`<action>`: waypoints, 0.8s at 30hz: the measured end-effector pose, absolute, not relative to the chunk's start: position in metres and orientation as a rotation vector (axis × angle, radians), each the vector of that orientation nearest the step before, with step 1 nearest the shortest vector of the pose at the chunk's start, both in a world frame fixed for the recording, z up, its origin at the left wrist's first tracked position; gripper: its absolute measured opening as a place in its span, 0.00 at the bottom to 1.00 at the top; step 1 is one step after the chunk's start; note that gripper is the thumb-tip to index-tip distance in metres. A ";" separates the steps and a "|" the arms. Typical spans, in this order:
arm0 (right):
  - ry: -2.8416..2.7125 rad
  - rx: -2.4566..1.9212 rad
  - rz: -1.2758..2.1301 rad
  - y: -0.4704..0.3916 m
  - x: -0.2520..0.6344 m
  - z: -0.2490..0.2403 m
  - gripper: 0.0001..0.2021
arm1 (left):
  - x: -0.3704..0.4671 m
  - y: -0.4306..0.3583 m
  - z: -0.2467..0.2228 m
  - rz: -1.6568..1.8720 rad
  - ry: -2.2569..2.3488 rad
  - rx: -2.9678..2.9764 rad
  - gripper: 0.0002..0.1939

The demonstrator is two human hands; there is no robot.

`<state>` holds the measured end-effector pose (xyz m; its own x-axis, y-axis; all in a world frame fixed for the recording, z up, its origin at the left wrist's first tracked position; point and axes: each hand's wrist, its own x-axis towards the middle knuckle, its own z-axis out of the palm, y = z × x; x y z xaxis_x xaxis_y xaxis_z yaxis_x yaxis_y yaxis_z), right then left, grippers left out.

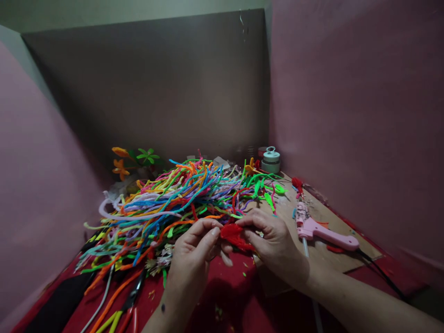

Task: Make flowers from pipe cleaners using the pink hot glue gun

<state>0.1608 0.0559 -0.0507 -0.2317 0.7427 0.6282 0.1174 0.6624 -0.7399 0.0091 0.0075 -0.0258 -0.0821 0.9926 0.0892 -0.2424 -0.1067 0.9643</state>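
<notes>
My left hand [192,252] and my right hand [272,238] meet over the red table cloth, both pinching a small red pipe-cleaner piece [233,235] between their fingertips. The piece looks folded or coiled; its exact shape is partly hidden by my fingers. Just behind my hands lies a large tangled heap of coloured pipe cleaners [173,203].
A pink glue gun [321,229] lies on a brown board [333,256] at the right, its black cord running off right. Pliers [133,296] lie at lower left. Finished orange and green pipe-cleaner flowers [133,159] and a round teal container [271,160] stand at the back. Cardboard and pink walls enclose the space.
</notes>
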 end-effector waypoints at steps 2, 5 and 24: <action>-1.711 -0.725 0.735 0.056 0.161 -0.048 0.10 | 0.009 0.007 -0.025 1.442 1.024 1.062 0.05; -1.590 -0.806 1.032 0.057 0.160 -0.043 0.08 | 0.010 0.005 -0.023 1.469 1.021 1.048 0.07; -0.850 -0.606 2.044 0.069 0.160 -0.043 0.08 | 0.015 0.007 -0.024 1.476 1.300 1.113 0.11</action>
